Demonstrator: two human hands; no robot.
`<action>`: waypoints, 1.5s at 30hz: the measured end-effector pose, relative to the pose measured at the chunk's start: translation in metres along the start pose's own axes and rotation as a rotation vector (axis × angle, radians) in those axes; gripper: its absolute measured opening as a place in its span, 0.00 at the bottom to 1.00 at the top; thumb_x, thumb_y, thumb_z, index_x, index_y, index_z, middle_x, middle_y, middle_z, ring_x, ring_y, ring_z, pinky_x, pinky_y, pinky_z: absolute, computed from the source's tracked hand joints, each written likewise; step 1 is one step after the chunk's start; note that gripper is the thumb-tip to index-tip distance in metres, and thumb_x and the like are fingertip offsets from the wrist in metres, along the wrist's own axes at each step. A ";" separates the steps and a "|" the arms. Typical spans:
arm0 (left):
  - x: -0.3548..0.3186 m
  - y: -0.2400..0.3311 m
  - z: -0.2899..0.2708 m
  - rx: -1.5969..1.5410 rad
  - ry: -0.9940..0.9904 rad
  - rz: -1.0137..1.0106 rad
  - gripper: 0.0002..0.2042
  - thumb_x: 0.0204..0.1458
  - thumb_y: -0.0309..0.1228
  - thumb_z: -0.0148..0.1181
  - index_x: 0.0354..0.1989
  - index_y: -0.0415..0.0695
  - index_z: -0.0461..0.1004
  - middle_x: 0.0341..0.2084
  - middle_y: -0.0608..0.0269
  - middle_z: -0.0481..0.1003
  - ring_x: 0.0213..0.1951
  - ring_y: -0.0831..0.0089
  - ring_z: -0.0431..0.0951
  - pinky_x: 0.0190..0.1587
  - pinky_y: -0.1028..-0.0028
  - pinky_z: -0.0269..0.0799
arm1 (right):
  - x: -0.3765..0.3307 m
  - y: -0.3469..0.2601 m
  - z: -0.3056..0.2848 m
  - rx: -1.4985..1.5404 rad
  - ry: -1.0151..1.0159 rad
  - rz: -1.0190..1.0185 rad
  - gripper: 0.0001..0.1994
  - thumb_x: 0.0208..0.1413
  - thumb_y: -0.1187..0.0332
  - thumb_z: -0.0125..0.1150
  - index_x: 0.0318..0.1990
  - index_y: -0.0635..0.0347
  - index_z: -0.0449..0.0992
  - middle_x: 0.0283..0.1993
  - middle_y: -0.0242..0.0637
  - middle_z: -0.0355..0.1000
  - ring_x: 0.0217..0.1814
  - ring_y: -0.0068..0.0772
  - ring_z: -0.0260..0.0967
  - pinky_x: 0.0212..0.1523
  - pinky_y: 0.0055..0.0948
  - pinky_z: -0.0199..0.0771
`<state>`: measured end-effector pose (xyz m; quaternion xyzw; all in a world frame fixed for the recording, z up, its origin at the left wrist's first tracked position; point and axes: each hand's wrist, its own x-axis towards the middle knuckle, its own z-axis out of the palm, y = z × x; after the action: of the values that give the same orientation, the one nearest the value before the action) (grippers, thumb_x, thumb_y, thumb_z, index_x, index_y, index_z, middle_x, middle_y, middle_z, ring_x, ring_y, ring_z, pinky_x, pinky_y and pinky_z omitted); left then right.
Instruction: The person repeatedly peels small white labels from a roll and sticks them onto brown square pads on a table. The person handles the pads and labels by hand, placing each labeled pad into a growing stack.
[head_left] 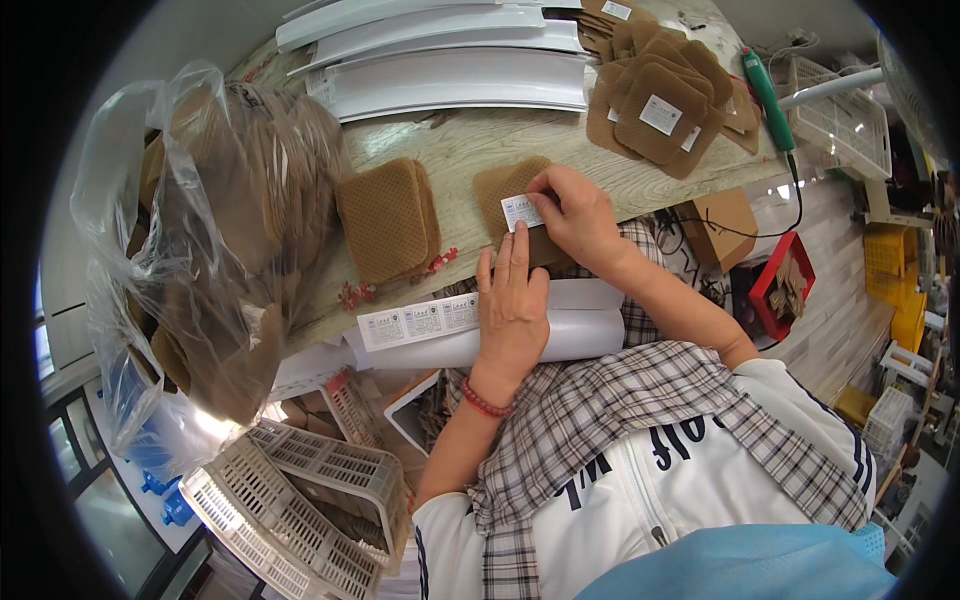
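Note:
A brown textured pad (pixel 490 186) lies at the table's front edge. On it rests a white printed label (pixel 517 212), whose right side my right hand (pixel 582 222) pinches between thumb and forefinger. My left hand (pixel 513 315) has its fingers stretched out, the longest fingertip touching the label's lower edge. Beneath that hand is a strip of similar labels (pixel 422 320) on white backing paper (pixel 583 335), which curls over the table edge towards my lap. To the left sits a short stack of brown pads (pixel 385 222) with no labels showing.
Clear plastic bag (pixel 215 200) full of brown pads at left; white curved sheets (pixel 455 82) at the back. Labelled pads (pixel 665 100) heap at back right, beside a green corded tool (pixel 765 95). Below are plastic crates (pixel 300 500), a cardboard box (pixel 722 225) and a red bin (pixel 782 290).

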<state>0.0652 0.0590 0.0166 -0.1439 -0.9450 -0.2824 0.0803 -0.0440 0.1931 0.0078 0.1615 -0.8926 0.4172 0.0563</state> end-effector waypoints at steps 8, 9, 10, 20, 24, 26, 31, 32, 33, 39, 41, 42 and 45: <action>0.000 0.002 0.001 0.036 -0.018 -0.002 0.03 0.51 0.21 0.53 0.28 0.37 0.72 0.66 0.41 0.63 0.68 0.50 0.61 0.70 0.49 0.50 | -0.005 0.002 0.006 -0.137 0.108 -0.180 0.07 0.50 0.75 0.66 0.34 0.58 0.73 0.32 0.38 0.72 0.35 0.44 0.72 0.33 0.38 0.73; 0.001 0.002 0.001 0.043 -0.020 0.001 0.03 0.51 0.21 0.52 0.28 0.37 0.72 0.66 0.41 0.63 0.68 0.50 0.61 0.70 0.48 0.49 | -0.006 0.002 0.007 -0.168 0.128 -0.203 0.07 0.49 0.75 0.65 0.33 0.57 0.72 0.32 0.36 0.71 0.34 0.43 0.72 0.32 0.38 0.73; 0.003 0.002 0.000 0.048 -0.023 0.012 0.03 0.51 0.21 0.53 0.28 0.37 0.72 0.66 0.41 0.63 0.69 0.50 0.60 0.71 0.47 0.48 | -0.006 0.002 0.007 -0.199 0.147 -0.226 0.07 0.49 0.74 0.65 0.31 0.56 0.72 0.31 0.35 0.71 0.34 0.42 0.71 0.32 0.37 0.73; 0.005 -0.007 0.010 0.043 -0.037 0.052 0.02 0.50 0.19 0.54 0.28 0.35 0.73 0.64 0.40 0.64 0.70 0.49 0.58 0.72 0.43 0.48 | -0.009 0.008 0.017 -0.230 0.204 -0.208 0.28 0.49 0.75 0.62 0.62 0.58 0.69 0.42 0.40 0.70 0.43 0.45 0.70 0.40 0.36 0.76; 0.006 -0.012 0.017 0.074 -0.016 0.072 0.02 0.51 0.20 0.54 0.27 0.36 0.72 0.64 0.40 0.64 0.70 0.50 0.58 0.72 0.42 0.47 | 0.000 0.034 0.020 -0.182 0.246 -0.136 0.21 0.52 0.76 0.59 0.55 0.61 0.73 0.47 0.43 0.69 0.48 0.49 0.69 0.46 0.39 0.75; 0.008 -0.016 0.020 0.070 -0.007 0.062 0.03 0.51 0.20 0.53 0.28 0.37 0.71 0.65 0.41 0.63 0.71 0.50 0.58 0.72 0.43 0.46 | 0.007 0.040 0.018 -0.103 0.254 -0.038 0.12 0.56 0.73 0.60 0.47 0.62 0.77 0.47 0.43 0.70 0.49 0.48 0.70 0.50 0.40 0.73; 0.010 -0.024 0.027 0.104 0.001 0.051 0.03 0.52 0.20 0.54 0.27 0.38 0.71 0.66 0.41 0.62 0.71 0.50 0.57 0.72 0.41 0.46 | 0.030 0.048 0.014 0.114 0.064 0.211 0.09 0.55 0.69 0.67 0.42 0.58 0.81 0.40 0.37 0.72 0.41 0.34 0.73 0.44 0.33 0.74; 0.012 -0.027 0.027 0.105 0.004 0.056 0.04 0.53 0.21 0.54 0.27 0.38 0.71 0.66 0.41 0.62 0.71 0.50 0.57 0.72 0.41 0.45 | 0.034 0.050 0.016 0.132 0.059 0.211 0.09 0.55 0.69 0.67 0.42 0.59 0.81 0.40 0.37 0.72 0.39 0.34 0.73 0.43 0.32 0.74; 0.012 -0.030 0.029 0.107 0.011 0.057 0.04 0.53 0.21 0.53 0.27 0.38 0.71 0.66 0.41 0.61 0.71 0.50 0.57 0.72 0.41 0.45 | 0.037 0.051 0.018 0.151 0.054 0.211 0.09 0.54 0.68 0.68 0.41 0.59 0.81 0.39 0.37 0.72 0.38 0.33 0.73 0.42 0.32 0.74; 0.013 -0.034 0.026 0.129 0.055 0.027 0.04 0.54 0.22 0.52 0.28 0.37 0.71 0.67 0.40 0.60 0.71 0.47 0.56 0.72 0.42 0.44 | 0.040 0.052 0.031 0.484 0.100 0.121 0.07 0.56 0.71 0.68 0.38 0.61 0.77 0.37 0.29 0.73 0.38 0.21 0.72 0.40 0.23 0.74; 0.009 -0.033 0.020 0.130 0.063 0.008 0.04 0.54 0.22 0.51 0.28 0.37 0.70 0.67 0.40 0.59 0.70 0.46 0.57 0.72 0.43 0.45 | 0.042 0.051 0.030 0.803 0.021 0.205 0.07 0.58 0.72 0.66 0.41 0.62 0.75 0.37 0.28 0.73 0.38 0.18 0.71 0.40 0.21 0.73; 0.006 -0.032 0.018 0.130 0.091 -0.005 0.04 0.54 0.22 0.52 0.28 0.37 0.71 0.65 0.40 0.62 0.68 0.47 0.60 0.71 0.45 0.48 | 0.043 0.050 0.029 0.963 -0.023 0.246 0.07 0.59 0.72 0.65 0.42 0.62 0.74 0.37 0.27 0.73 0.39 0.16 0.70 0.40 0.19 0.73; 0.000 -0.029 0.010 0.113 0.147 -0.038 0.03 0.54 0.23 0.54 0.29 0.37 0.72 0.56 0.44 0.69 0.58 0.49 0.68 0.64 0.50 0.58 | 0.049 0.047 0.021 1.079 -0.060 0.237 0.07 0.62 0.73 0.63 0.44 0.62 0.72 0.37 0.27 0.73 0.39 0.16 0.71 0.40 0.18 0.73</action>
<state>0.0557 0.0410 -0.0067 -0.1000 -0.9537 -0.2397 0.1519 -0.1053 0.1931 -0.0282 0.0777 -0.5656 0.8140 -0.1072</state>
